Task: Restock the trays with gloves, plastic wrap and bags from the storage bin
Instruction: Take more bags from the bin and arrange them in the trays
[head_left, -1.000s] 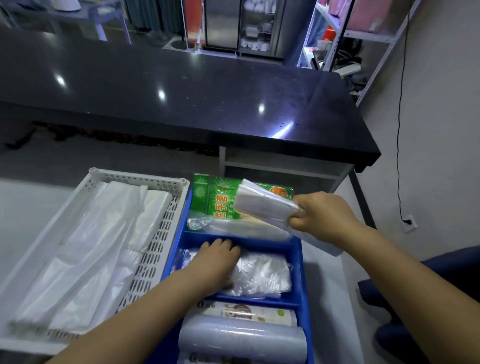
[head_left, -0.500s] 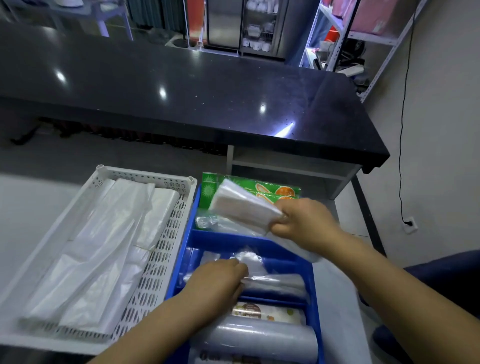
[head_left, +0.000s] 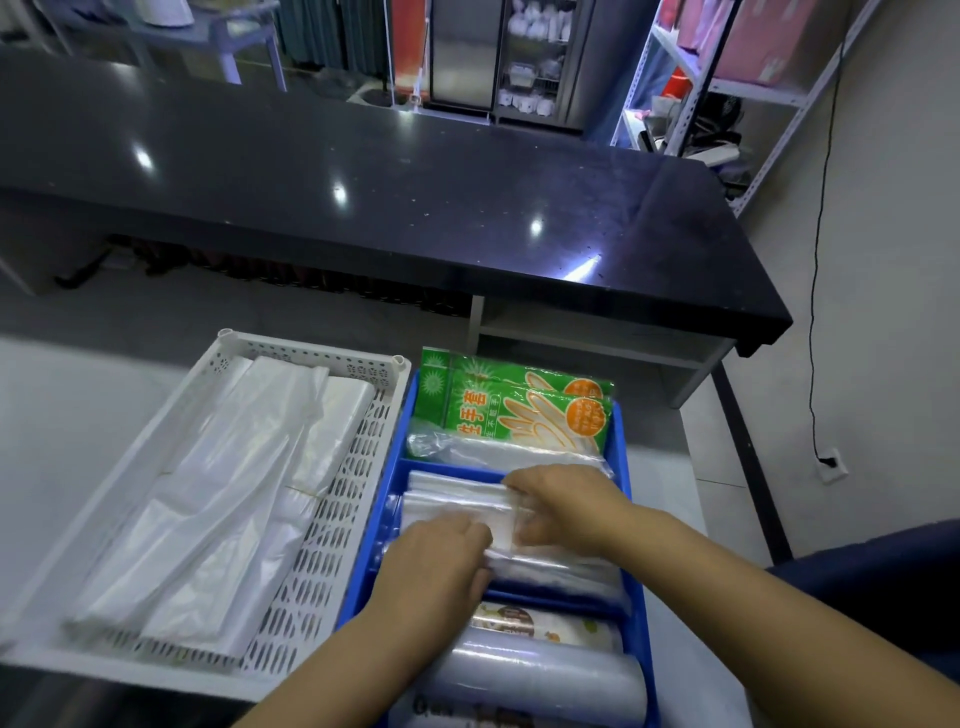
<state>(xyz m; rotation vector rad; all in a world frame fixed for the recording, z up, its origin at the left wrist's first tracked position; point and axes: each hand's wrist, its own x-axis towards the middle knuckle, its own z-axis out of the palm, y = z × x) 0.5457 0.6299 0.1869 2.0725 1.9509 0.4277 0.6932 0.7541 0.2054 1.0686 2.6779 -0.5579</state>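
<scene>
— Head view: where's the pack of clear bags (head_left: 457, 499)?
— Flat in the blue tray (head_left: 389, 483), middle compartment, long axis running left to right.
— And the hands?
— The right hand (head_left: 561, 504) pinches its right part. The left hand (head_left: 441, 556) grips the near edge, fingers curled.

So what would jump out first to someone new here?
Both hands first: the left hand and right hand meet in the middle compartment of the blue tray, holding a pack of clear bags. Behind them, bright green glove packs fill the far compartment; beside it, a white perforated tray holds white plastic bags.
</scene>
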